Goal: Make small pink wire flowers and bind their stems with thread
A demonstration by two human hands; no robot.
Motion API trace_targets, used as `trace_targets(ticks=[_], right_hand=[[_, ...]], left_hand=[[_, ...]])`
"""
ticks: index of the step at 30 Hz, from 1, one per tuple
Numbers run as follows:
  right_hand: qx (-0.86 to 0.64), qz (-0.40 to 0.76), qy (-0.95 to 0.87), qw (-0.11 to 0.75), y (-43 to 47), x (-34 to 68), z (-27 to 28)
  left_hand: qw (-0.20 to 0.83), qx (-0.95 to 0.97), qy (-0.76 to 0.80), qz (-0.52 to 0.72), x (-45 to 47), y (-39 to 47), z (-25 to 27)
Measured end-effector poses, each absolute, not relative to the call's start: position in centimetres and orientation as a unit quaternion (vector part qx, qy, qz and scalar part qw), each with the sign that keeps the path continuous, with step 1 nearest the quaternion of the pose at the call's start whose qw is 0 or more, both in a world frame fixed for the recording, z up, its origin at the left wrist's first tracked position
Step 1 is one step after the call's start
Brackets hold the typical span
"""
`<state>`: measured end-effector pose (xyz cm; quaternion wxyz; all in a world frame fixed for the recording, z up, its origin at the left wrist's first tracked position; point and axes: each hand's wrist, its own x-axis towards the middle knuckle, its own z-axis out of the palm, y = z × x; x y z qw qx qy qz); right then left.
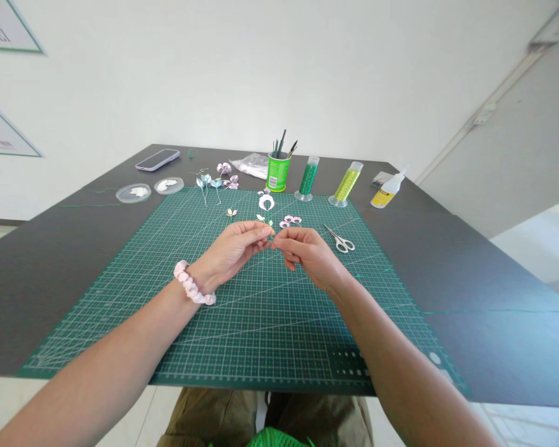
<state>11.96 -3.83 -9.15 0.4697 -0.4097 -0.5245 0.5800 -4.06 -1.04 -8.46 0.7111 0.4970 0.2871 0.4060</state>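
Both hands meet over the green cutting mat [279, 335], fingertips almost touching. My left hand [242, 243], with a pink scrunchie [192, 284] at its wrist, pinches a small leaf sprig; a green-tipped leaf [270, 223] shows just above the fingers. Close by, my right hand [305, 248] has thumb and forefinger pressed together at the sprig's lower end. What it grips there is too fine to make out. Just beyond lie pink-edged petal loops [290, 221], a white ring-shaped piece [266, 202] and a small cream blossom [231, 212]. White-handled scissors [343, 242] rest right of my right hand.
Along the back stand a green can of tools [278, 172], a dark green thread spool [308, 179], a yellow-green spool [347, 184] and a glue bottle [387, 190]. Blue wired flowers [209, 182], two clear dishes [134, 193] and a phone [157, 159] sit back left.
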Motion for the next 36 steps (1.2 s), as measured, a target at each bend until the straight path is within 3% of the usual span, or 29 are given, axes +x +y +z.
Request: trace_targets(ticks=[36], right_hand=[[-0.384, 0.601, -0.516, 0.474, -3.85, 11.89, -9.04]], left_hand=[[0.718, 0.503, 0.282, 0.389, -4.02, -1.15, -8.40]])
